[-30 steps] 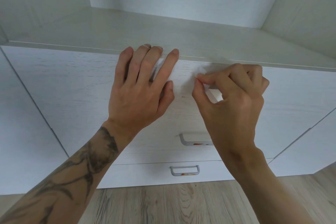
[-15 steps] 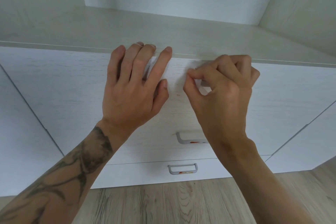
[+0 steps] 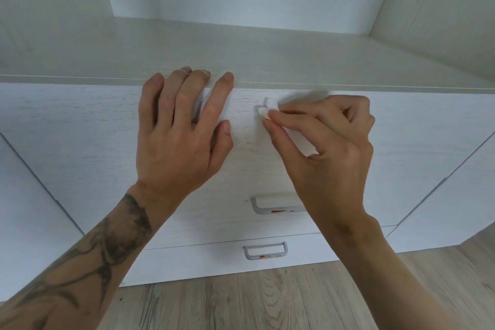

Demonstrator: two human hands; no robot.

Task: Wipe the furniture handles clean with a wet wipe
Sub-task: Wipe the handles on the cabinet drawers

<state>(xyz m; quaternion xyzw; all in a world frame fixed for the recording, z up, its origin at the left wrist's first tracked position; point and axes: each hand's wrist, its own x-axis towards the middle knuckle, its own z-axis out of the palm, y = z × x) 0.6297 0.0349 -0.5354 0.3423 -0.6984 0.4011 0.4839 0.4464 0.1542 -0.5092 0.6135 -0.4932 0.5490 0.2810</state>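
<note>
Open shelf [image 3: 241, 53] (handles [image 3: 263, 256] jutting below)

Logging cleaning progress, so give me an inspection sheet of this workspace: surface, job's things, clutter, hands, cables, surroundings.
Surface: white wood-grain top drawer front, small red speck.
Job's things: white wet wipe on grey metal top handle; middle handle and bottom handle show red stains.
Clutter: nothing seen.
Hands: right hand pinches the wipe; left hand flat on the drawer front, unidentified white piece under its fingers.
Cables: nothing seen.
Surroundings: light wooden floor; pale shelf above.
</note>
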